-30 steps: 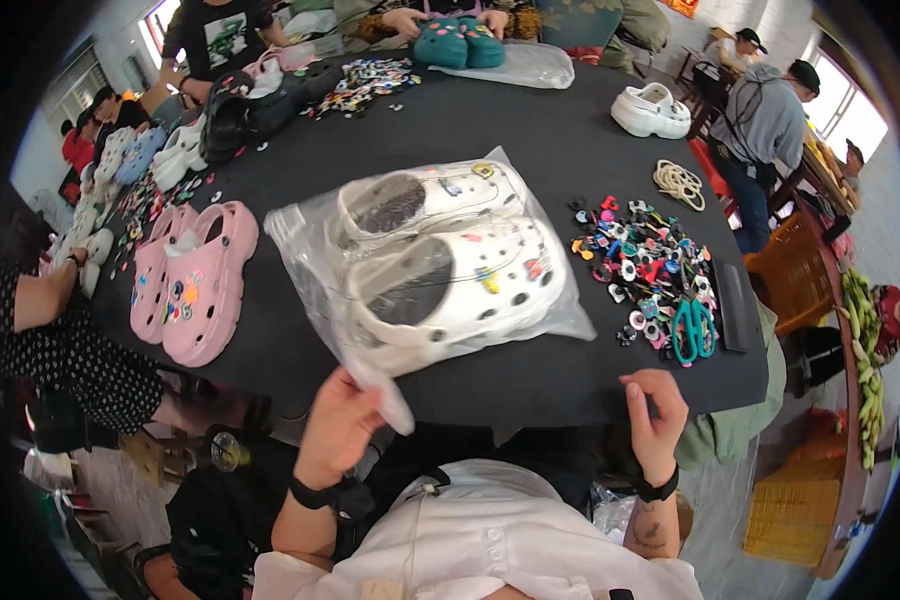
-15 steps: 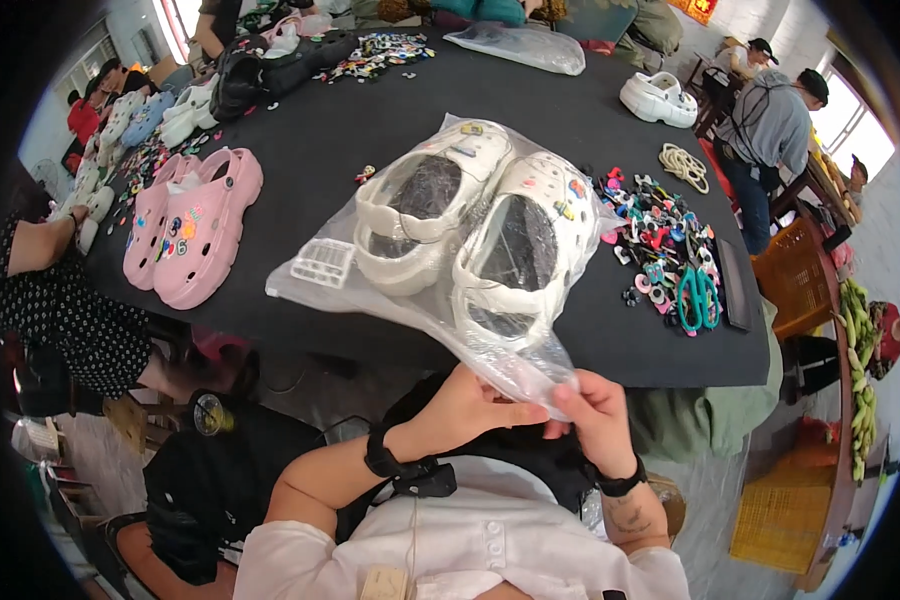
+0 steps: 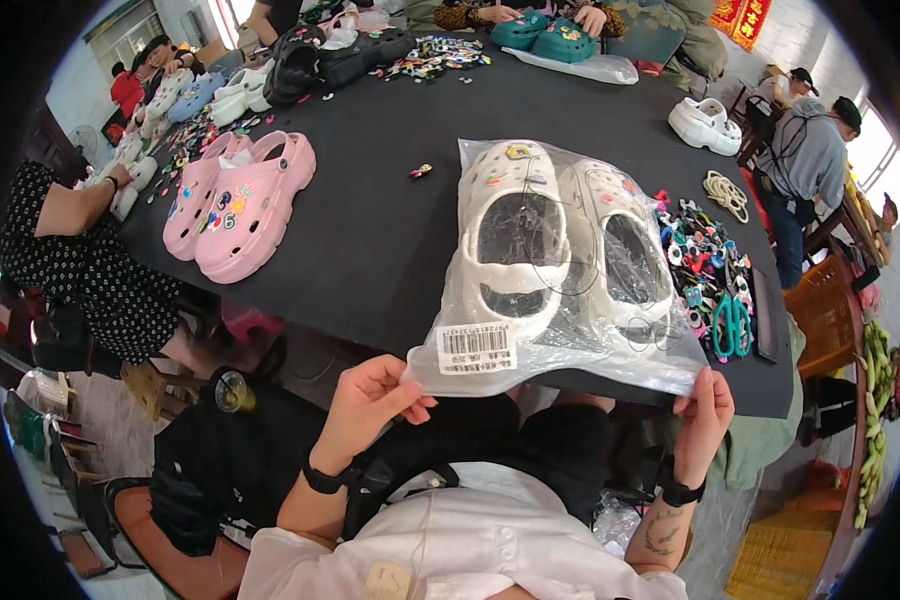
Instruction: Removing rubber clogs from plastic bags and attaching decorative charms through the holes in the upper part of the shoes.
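Observation:
A clear plastic bag (image 3: 560, 368) lies at the near edge of the black table, with a pair of white clogs (image 3: 515, 172) inside it, toes pointing away from me. Small colourful charms dot the clogs through the plastic. A white printed label (image 3: 477, 348) is on the bag's near left part. My left hand (image 3: 370, 402) pinches the bag's near left corner between thumb and fingers. At the near right corner, my right hand (image 3: 707, 410) grips the plastic the same way. Between them the bag's near edge is stretched out wide, overhanging the table edge.
Pink clogs (image 3: 255, 215) stand to the left. On the right are a charm pile (image 3: 705, 245), teal-handled scissors (image 3: 732, 325), looped cord (image 3: 726, 195) and a white clog (image 3: 705, 127). Across the table a person's hands hold teal clogs (image 3: 563, 42). Another person sits at left.
My hands have spread apart from a bunched grip, pulling the bag's near edge wide. The bag and clogs have turned straighter, and the label now reads face-up. Teal clogs appear across the table.

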`<state>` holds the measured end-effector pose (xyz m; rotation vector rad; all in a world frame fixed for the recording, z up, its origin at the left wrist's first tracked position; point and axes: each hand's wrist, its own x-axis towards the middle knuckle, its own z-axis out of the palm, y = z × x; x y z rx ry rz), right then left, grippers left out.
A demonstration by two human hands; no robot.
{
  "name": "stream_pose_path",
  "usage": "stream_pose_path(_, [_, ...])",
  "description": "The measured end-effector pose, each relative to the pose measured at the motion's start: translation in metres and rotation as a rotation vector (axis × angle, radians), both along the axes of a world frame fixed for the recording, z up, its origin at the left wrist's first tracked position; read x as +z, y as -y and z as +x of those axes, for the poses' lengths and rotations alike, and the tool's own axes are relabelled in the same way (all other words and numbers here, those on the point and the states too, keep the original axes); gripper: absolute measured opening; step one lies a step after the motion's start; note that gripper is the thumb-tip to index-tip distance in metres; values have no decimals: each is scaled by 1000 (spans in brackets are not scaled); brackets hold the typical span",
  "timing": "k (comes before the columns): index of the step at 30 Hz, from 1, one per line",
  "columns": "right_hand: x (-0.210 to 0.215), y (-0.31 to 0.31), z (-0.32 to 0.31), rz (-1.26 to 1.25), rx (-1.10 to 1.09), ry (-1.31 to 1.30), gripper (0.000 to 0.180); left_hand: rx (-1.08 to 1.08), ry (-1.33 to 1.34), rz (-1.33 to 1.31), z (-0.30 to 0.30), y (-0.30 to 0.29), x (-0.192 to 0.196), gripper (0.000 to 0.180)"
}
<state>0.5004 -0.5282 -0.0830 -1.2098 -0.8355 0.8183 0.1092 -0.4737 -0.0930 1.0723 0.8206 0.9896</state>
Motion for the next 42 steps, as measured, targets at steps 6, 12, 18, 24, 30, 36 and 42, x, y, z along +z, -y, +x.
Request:
stream_pose_path(6, [17, 4, -48, 493, -533, 752, 24, -190, 47, -46, 9, 7, 5, 13])
stream_pose_path(12, [19, -1, -106, 543, 256, 962, 31, -195, 9, 17, 19, 7, 5, 22])
stream_pose_path(18, [6, -26, -145, 775, 320, 1043, 36, -165, 15, 26, 13, 11, 0, 22])
stream_pose_path(24, [13, -32, -162, 832, 273, 1325, 38, -115, -8, 87, 15, 13, 2, 24])
stream_pose_path(30, [12, -42, -171, 911, 234, 1292, 34, -105, -143, 153, 9, 10, 4, 26])
stream_pose_path(36, [12, -40, -160, 867, 154, 1303, 30, -13, -112, 79, 3, 15, 1, 24])
stream_pose_path(42, [10, -25, -121, 730, 6, 1373, 29, 111, 69, 73, -10, 8, -3, 23])
